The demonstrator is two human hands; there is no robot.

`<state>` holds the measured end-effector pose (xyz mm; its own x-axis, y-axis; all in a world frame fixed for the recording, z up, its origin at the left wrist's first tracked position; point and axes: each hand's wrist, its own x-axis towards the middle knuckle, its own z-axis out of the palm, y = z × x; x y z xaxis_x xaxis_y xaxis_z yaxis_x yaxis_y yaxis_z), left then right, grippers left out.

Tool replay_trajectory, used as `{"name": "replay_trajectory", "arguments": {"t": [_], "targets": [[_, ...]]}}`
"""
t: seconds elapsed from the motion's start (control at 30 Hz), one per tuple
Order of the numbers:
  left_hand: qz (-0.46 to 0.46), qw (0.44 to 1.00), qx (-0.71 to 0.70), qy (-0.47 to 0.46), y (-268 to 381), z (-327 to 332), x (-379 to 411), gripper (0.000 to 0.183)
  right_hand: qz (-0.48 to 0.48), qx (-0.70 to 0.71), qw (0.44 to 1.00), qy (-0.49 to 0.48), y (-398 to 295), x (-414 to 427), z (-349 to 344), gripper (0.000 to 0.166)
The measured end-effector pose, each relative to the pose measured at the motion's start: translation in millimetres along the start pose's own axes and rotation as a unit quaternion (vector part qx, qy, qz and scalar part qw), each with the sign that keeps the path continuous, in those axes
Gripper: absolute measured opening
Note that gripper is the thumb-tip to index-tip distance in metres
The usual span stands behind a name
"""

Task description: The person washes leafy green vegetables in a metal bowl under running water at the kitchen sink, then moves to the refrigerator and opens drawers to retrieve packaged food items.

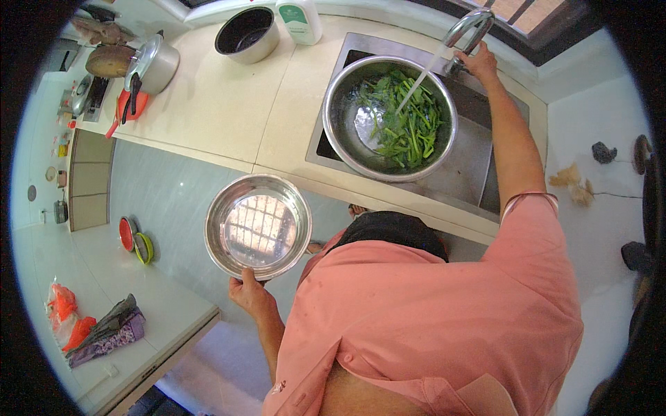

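Observation:
My left hand (pixel 252 295) grips the rim of a shallow stainless steel basin (pixel 258 227), thumb on the rim; no food shows in it, and it hangs over the floor beside the counter. My right hand (pixel 479 63) is at the chrome faucet (pixel 468 31), touching its body or handle; the exact grip is partly hidden. From the spout a stream of water runs into a large steel bowl (pixel 343 151), which rests over the sink (pixel 468 161). Leafy green vegetables (pixel 411 130) lie in that bowl, mostly on its right side, with water around them.
On the counter (pixel 218 104) stand a dark-lined pot (pixel 248 39), a white bottle with a green label (pixel 299 22) and a pressure cooker (pixel 156 65) near a red utensil or tray (pixel 136 106). Plastic bags (pixel 67 312) lie on the lower-left surface. A window edge borders the faucet.

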<state>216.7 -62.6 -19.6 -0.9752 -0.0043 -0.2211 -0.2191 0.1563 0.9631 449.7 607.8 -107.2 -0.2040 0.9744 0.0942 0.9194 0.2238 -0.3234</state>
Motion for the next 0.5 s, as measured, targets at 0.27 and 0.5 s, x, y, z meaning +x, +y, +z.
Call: {"name": "replay_trajectory", "arguments": {"t": [0.27, 0.5], "targets": [[0.011, 0.999, 0.031, -0.017, -5, -2, 4, 0.018, -0.030, 0.089, 0.995, 0.029, 2, 3, 2, 0.099], [0.000, 1.000, -0.010, -0.010, -6, 3, 3, 0.017, -0.115, 0.006, 0.971, 0.212, -49, -91, 4, 0.034]]}}
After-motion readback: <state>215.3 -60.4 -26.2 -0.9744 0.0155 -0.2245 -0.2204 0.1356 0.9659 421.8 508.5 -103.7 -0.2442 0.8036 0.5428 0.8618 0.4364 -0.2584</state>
